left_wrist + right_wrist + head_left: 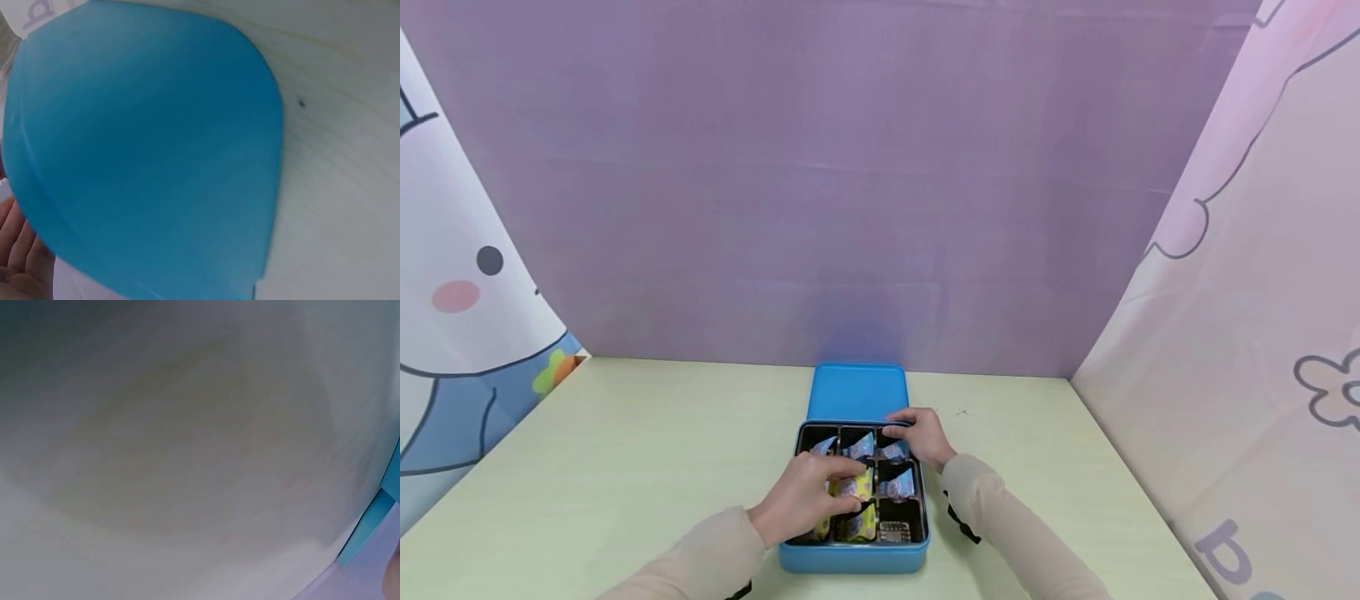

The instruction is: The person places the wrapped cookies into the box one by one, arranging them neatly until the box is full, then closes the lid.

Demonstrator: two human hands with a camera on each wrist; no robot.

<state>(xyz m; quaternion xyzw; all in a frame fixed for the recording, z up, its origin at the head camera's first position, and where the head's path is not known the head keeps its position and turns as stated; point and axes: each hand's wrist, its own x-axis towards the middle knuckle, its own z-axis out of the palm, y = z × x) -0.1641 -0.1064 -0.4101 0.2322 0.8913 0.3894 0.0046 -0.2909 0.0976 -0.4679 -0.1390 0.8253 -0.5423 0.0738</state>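
Observation:
A blue box [853,560] with a black divided inside [906,510] stands on the table, its blue lid [857,392] lying back behind it. My left hand [805,493] reaches over the left side and pinches a yellow wrapped packet [852,486] at the middle compartment. Another yellow packet [861,525] lies in the front middle compartment. Blue packets [859,447] sit along the back row, and one more blue packet [898,485] sits at middle right. With finger and thumb, my right hand [928,437] holds the box's back right corner. The left hand covers part of the left compartments.
The pale table [662,450] extends on both sides of the box. A purple panel [850,183] rises behind, with printed panels [1247,292] at the sides. The left wrist view is mostly a blue box surface [150,150]; the right wrist view shows blurred pale tabletop [187,475].

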